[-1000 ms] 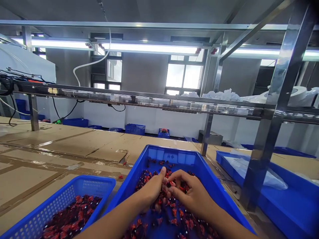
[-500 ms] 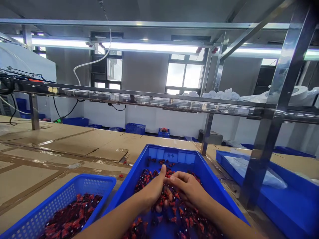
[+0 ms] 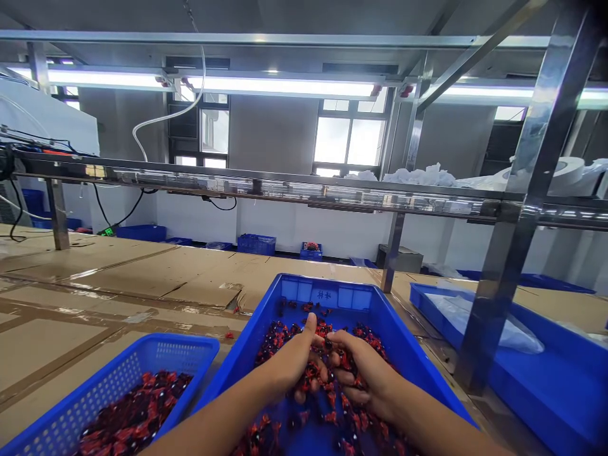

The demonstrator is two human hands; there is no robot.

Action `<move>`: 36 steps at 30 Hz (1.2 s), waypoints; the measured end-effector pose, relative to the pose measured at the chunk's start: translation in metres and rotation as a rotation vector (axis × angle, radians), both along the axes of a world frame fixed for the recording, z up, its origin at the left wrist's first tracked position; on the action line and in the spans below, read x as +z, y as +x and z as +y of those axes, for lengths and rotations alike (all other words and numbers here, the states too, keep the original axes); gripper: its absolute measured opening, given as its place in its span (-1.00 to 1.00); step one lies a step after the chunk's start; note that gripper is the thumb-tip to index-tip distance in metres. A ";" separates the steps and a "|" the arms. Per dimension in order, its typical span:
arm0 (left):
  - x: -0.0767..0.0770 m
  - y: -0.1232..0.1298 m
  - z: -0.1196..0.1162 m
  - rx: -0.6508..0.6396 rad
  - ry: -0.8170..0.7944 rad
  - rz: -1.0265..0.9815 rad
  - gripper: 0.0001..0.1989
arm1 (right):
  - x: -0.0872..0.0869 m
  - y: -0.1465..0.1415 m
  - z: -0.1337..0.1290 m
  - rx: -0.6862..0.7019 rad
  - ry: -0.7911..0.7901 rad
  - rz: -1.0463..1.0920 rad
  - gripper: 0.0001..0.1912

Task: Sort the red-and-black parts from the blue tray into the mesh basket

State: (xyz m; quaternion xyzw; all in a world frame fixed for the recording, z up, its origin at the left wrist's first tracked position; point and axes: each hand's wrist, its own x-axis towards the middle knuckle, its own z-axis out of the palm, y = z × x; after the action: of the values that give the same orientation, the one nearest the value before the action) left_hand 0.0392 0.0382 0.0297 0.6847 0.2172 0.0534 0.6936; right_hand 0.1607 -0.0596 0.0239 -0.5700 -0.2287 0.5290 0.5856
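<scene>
Both hands are over a deep blue bin (image 3: 280,288) of loose, small red-and-black pieces (image 3: 273,339); their kind is too small to tell. My left hand (image 3: 297,358) is cupped with the thumb raised, and several red-and-black pieces (image 3: 312,372) lie in its curled fingers. Close beside it, my right hand (image 3: 363,370) pinches a small dark piece (image 3: 327,344) between thumb and forefinger. Its other fingers curl below, near more red pieces. To the left stands a blue perforated basket (image 3: 185,347), holding a heap of similar dark red pieces (image 3: 137,408).
Taped cardboard (image 3: 190,272) covers the table. A steel post (image 3: 498,285) rises right of the bin, beside a blue tray (image 3: 532,373) with a clear plastic bag (image 3: 489,323). A steel shelf rail (image 3: 285,187) crosses ahead at height.
My right hand has opened slightly from the left, and a dark piece now shows at its fingertips. Its lower fingers have come into sight. The left hand has barely moved.
</scene>
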 end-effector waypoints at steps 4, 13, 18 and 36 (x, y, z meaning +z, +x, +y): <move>-0.002 0.001 0.003 0.015 -0.004 0.000 -0.06 | 0.000 0.002 -0.002 -0.011 0.065 0.107 -0.71; -0.004 0.002 0.009 0.038 -0.097 -0.023 -0.05 | 0.015 0.013 -0.010 0.063 0.224 -0.007 -0.68; 0.000 0.002 0.008 0.058 -0.157 0.003 -0.06 | 0.014 0.004 -0.013 0.149 0.378 -0.941 -0.82; -0.003 0.003 0.014 0.049 -0.323 0.054 -0.28 | 0.019 0.007 -0.014 0.125 0.356 -1.171 -0.80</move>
State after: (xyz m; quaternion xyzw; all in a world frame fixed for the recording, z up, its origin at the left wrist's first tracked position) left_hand 0.0424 0.0518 0.0271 0.5599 0.2585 0.0163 0.7870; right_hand 0.1679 -0.0735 0.0430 -0.6450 -0.6301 0.1150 0.4168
